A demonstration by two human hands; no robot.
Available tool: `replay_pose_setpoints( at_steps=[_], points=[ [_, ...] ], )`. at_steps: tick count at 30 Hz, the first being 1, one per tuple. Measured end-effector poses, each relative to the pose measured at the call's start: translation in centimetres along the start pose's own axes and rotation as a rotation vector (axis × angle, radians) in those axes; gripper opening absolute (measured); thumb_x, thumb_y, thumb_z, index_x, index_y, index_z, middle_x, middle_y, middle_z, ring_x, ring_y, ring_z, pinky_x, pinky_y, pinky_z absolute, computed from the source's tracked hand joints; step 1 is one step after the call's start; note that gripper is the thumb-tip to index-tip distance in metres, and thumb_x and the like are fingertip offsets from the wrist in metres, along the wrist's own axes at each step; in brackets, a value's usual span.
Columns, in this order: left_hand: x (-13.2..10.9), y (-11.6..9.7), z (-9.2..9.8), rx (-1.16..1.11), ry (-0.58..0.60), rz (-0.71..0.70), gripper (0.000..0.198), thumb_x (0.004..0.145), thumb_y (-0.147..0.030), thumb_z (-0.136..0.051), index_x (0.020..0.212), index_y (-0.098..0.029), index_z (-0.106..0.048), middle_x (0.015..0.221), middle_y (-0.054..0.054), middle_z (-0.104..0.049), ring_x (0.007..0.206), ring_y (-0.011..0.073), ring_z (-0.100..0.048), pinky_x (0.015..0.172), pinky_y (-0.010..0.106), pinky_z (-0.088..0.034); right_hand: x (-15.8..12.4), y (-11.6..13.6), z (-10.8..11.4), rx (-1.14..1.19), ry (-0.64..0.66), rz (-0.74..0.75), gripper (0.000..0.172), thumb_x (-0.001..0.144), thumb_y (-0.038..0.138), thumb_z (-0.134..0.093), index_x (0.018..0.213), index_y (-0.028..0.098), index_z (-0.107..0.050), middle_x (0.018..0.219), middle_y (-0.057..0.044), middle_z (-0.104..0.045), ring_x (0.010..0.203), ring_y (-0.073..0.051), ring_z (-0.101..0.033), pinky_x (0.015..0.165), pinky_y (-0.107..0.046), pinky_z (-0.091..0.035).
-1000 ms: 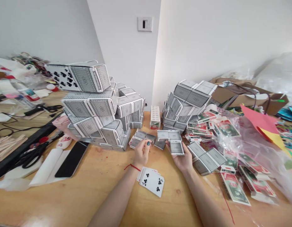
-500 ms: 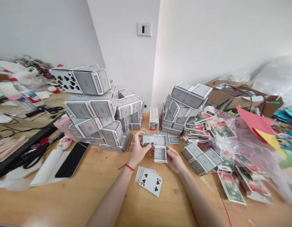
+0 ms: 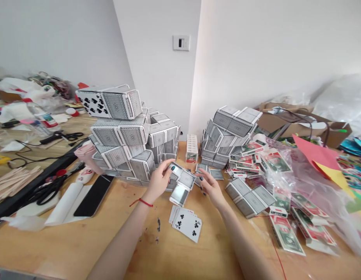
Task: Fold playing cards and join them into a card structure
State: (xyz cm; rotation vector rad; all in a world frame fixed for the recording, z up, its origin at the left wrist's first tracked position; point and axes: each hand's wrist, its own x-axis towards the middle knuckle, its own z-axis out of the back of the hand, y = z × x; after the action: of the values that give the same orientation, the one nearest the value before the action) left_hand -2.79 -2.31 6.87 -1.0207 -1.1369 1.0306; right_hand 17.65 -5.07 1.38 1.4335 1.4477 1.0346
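Note:
My left hand, with a red string at the wrist, grips the left end of a small block of folded playing cards with grey patterned backs. The block is tilted, one square panel sticking out toward me. Just right of it my right hand has its fingers apart and holds nothing. Behind the hands lie flat card pieces, partly hidden. A loose pile of playing cards, four of clubs on top, lies face up on the table in front of the block.
Stacked card blocks rise at the left, with another stack at the right. A card block lies by the right forearm, beside card boxes and plastic wrap. A phone and black scissors lie left.
The card block has turned and tilted, moving left with my left hand. My right hand has let go of its front panel and spread its fingers. The view has shifted slightly.

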Motion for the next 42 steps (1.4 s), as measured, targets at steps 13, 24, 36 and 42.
replay_pose_setpoints(
  at_steps=[13,24,36,42],
  points=[
    [-1.3,1.1,-1.4,-0.264,-0.2,0.175,0.038,0.068,-0.031,-0.059,0.094,-0.022,-0.033,0.093,0.004,-0.056,0.054,0.0117,-0.061,0.05,0.028,-0.053,4.6,1.8,-1.2,-0.078,0.073,-0.09,0.037,0.067,0.036,-0.062,0.1,0.026,-0.053,0.078,0.001,-0.062,0.055,-0.013,-0.055,0.045,-0.024,-0.044],
    [-6.1,2.8,-1.8,-0.28,-0.21,0.347,0.04,0.068,-0.035,-0.059,0.096,-0.021,-0.032,0.074,0.0,-0.06,0.057,0.0183,-0.064,0.055,0.034,-0.054,9.3,-0.2,-2.6,-0.59,-0.009,0.001,0.026,0.058,0.041,-0.063,0.059,0.015,-0.059,0.055,0.001,-0.058,0.052,-0.013,-0.05,0.052,-0.024,-0.035],
    [-5.6,5.6,-1.0,-0.08,-0.191,0.41,0.04,0.072,-0.033,-0.054,0.105,-0.02,-0.036,0.11,0.015,-0.054,0.044,0.012,-0.06,0.039,0.025,-0.049,9.5,-1.1,-1.8,-0.631,-0.078,-0.009,0.037,0.06,0.038,-0.065,0.09,0.017,-0.06,0.08,-0.005,-0.063,0.067,-0.016,-0.057,0.062,-0.028,-0.043],
    [-5.7,6.3,-0.7,0.342,-0.185,0.264,0.038,0.074,-0.032,-0.052,0.108,-0.021,-0.04,0.106,0.01,-0.059,0.05,0.0119,-0.06,0.051,0.026,-0.049,7.4,-0.3,-0.9,-0.399,0.262,0.011,0.06,0.059,0.028,-0.07,0.113,0.019,-0.045,0.105,-0.007,-0.057,0.084,-0.016,-0.058,0.073,-0.029,-0.046]
  ],
)
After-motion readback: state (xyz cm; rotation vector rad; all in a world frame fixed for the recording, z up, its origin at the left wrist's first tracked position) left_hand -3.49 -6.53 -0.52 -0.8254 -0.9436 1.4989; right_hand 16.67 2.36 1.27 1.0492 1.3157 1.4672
